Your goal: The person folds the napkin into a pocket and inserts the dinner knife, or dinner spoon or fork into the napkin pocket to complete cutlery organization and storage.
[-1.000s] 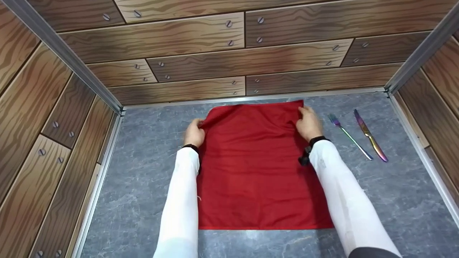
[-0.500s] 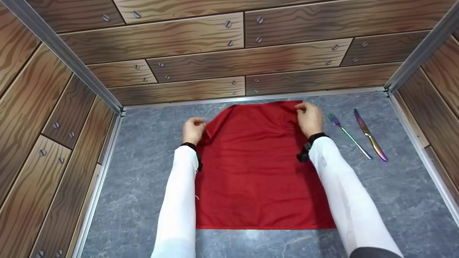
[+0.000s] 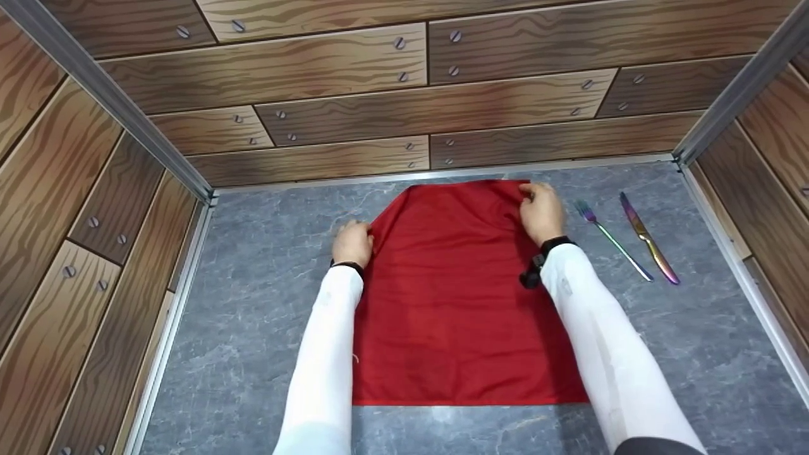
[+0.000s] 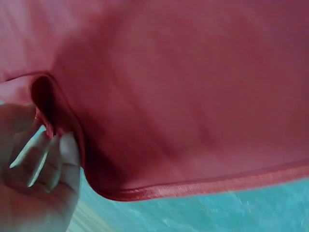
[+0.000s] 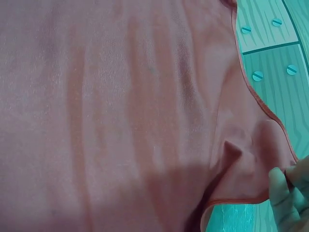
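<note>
A red cloth (image 3: 442,303) lies spread on the grey marbled surface, its far left corner turned inward. At that folded corner, my left hand (image 3: 352,244) holds the left edge; in the left wrist view the fingers (image 4: 70,147) meet a looped fold of cloth. My right hand (image 3: 542,212) pinches the far right corner, slightly lifted. The right wrist view shows the thumb and finger of this hand (image 5: 289,193) gripping the hemmed corner, with creases running from it. Part of the cloth's right side is hidden under the right forearm.
To the right of the cloth lie a rainbow-coloured fork (image 3: 613,241) and a matching knife (image 3: 649,238), side by side. Wood-patterned walls (image 3: 354,76) enclose the surface at the back and both sides, with metal strips along their bases.
The far left corner has dropped and folded inward from where my left hand held it out. That hand has since shifted right and nearer onto the cloth's edge. My right hand stays at its corner.
</note>
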A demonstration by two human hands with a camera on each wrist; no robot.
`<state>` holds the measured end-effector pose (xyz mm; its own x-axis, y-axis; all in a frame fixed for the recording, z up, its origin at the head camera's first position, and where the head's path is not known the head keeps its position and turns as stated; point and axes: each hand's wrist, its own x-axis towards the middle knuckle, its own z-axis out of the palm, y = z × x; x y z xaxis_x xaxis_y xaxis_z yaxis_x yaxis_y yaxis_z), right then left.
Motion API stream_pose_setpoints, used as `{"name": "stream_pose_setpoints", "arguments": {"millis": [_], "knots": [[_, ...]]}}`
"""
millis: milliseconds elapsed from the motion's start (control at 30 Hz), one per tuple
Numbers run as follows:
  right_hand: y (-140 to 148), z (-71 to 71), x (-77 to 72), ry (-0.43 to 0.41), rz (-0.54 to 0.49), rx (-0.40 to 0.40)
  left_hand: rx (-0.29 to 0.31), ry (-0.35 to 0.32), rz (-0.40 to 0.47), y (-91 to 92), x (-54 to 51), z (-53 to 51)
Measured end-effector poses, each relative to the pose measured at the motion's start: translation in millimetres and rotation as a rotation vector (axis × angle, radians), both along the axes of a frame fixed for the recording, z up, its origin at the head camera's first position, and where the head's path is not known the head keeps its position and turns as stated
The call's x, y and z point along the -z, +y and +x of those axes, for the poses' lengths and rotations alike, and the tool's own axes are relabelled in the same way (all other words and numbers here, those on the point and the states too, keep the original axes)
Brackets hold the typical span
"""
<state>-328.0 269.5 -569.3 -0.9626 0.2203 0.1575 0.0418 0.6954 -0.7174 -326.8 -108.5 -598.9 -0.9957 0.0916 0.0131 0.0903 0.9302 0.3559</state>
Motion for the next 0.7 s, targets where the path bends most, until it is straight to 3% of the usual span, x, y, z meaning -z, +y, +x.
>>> {"name": "stream_pose_setpoints", "arguments": {"millis": [167,333,467,567,700], "knots": [[1,1.2,-0.3,0.019,-0.052,0.013,-0.043,0.031,-0.028,1.4,3.6,0.7],[2,2.3,-2.5,-0.019,-0.096,0.033,-0.078,-0.013,0.039,-0.1,0.4,1.6],[5,0.8,-4.6,-0.01,-0.075,0.022,-0.172,-0.023,0.202,-8.8,-10.1,-1.0],[9,0.0,-7.4,0.019,-0.061,0.03,-0.249,0.0,0.353,-17.3,-23.7,-6.4],[14,0.1,-13.8,0.032,-0.04,0.045,-0.309,-0.005,0.522,-29.3,-43.3,-14.0]]}}
